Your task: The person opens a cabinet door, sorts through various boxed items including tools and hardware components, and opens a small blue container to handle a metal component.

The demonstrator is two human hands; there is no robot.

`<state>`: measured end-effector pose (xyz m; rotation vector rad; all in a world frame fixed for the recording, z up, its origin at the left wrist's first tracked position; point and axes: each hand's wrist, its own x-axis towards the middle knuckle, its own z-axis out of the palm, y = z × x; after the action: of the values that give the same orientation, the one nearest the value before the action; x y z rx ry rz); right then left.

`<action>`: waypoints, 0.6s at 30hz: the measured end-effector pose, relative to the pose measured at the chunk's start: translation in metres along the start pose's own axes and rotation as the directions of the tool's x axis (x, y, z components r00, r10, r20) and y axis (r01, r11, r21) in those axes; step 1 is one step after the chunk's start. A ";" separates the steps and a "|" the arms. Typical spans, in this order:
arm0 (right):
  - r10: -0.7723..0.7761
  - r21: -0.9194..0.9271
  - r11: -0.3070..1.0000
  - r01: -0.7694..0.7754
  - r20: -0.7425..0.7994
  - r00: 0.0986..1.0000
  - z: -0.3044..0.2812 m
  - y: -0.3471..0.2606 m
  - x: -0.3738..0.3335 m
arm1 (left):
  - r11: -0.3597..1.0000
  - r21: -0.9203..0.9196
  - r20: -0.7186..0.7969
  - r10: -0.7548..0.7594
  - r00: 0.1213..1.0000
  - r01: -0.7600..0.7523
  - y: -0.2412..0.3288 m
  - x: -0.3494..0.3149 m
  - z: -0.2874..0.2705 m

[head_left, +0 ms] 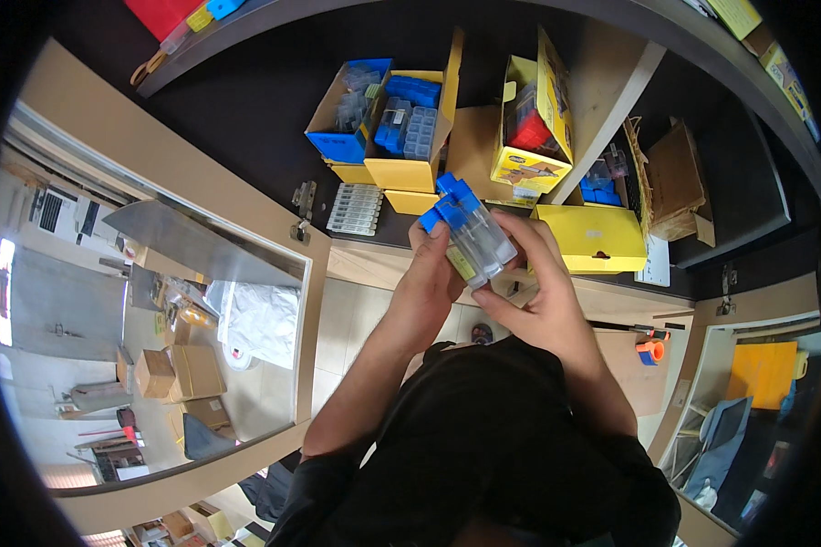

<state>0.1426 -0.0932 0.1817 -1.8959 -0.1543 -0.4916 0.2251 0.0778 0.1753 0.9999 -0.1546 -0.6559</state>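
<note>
Between my two hands are transparent plastic cases with blue caps (472,235), held together and tilted just in front of the shelf edge. My left hand (426,290) grips their left side, its thumb lying near the blue caps. On the right side, the fingers and thumb of my right hand (543,287) close around the transparent lower end. What the cases contain cannot be made out. Just beyond them on the shelf stands a yellow carton (401,173) with blue and transparent plastic cases inside. A row of small pale packs (355,210) lies to the left of my hands.
A blue box (337,146) of transparent packs stands at the far left. Farther right are a yellow box (529,169) with red items and a closed yellow box (589,239). An upright divider (611,109) splits the shelf. Open glass-panelled doors (312,337) flank me.
</note>
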 end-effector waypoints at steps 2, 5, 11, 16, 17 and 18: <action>-0.001 -0.002 1.000 0.001 -0.006 1.000 0.000 -0.001 0.002 | 1.000 0.008 0.017 -0.017 1.000 0.017 -0.003 0.003 -0.005; 0.043 0.019 0.999 -0.042 -0.013 0.999 -0.002 -0.006 -0.001 | 1.000 -0.026 0.049 -0.015 0.999 0.016 -0.003 -0.001 0.003; -0.035 -0.066 0.997 0.034 -0.025 0.999 -0.011 0.006 0.000 | 0.999 -0.052 0.052 0.015 0.999 -0.012 -0.015 -0.001 0.012; -0.021 -0.101 0.995 0.016 -0.047 0.999 -0.020 0.014 -0.004 | 0.998 -0.057 0.090 0.029 0.996 -0.024 -0.019 -0.003 0.015; -0.044 -0.093 0.995 0.038 -0.058 0.997 -0.022 0.015 -0.004 | 0.997 -0.066 0.068 0.035 0.997 -0.031 -0.020 -0.003 0.019; -0.067 -0.086 0.994 0.061 -0.069 0.995 -0.024 0.018 -0.004 | 0.997 -0.074 0.045 0.041 0.998 -0.038 -0.022 -0.004 0.021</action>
<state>0.1387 -0.1209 0.1719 -1.9570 -0.1494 -0.6173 0.2039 0.0564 0.1699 0.9094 -0.1898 -0.6447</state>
